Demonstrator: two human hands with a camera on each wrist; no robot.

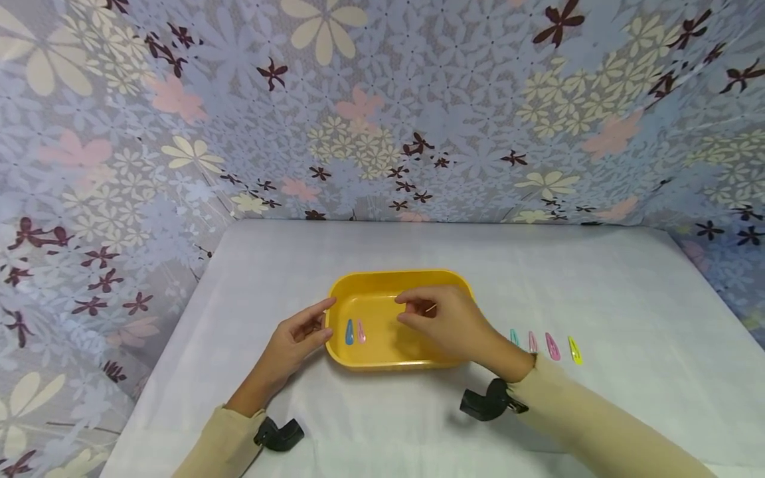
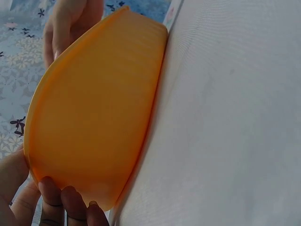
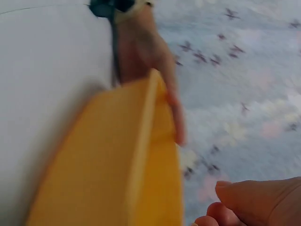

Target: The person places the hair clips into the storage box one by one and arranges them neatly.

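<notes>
A shallow yellow plastic tray [image 1: 388,366] lies on the white cloth. Inside it, near its left end, are a blue snap hair clip [image 1: 349,332] and a light pink one [image 1: 361,331], side by side. My left hand [image 1: 293,342] holds the tray's left end, its fingertips against the rim and outer wall [image 2: 94,108]. Over the right part of the tray hovers my right hand [image 1: 448,320], thumb and index finger apart with nothing visible between them. In the right wrist view its thumb [image 3: 258,195] shows above loosely curled fingertips.
Right of the tray lie a teal hair clip [image 1: 514,337], partly behind my right wrist, a light pink clip [image 1: 532,341], a darker pink clip [image 1: 552,346] and a yellow clip [image 1: 575,350]. Flower-patterned fabric [image 1: 382,119] rises behind the white-covered table [image 1: 287,252].
</notes>
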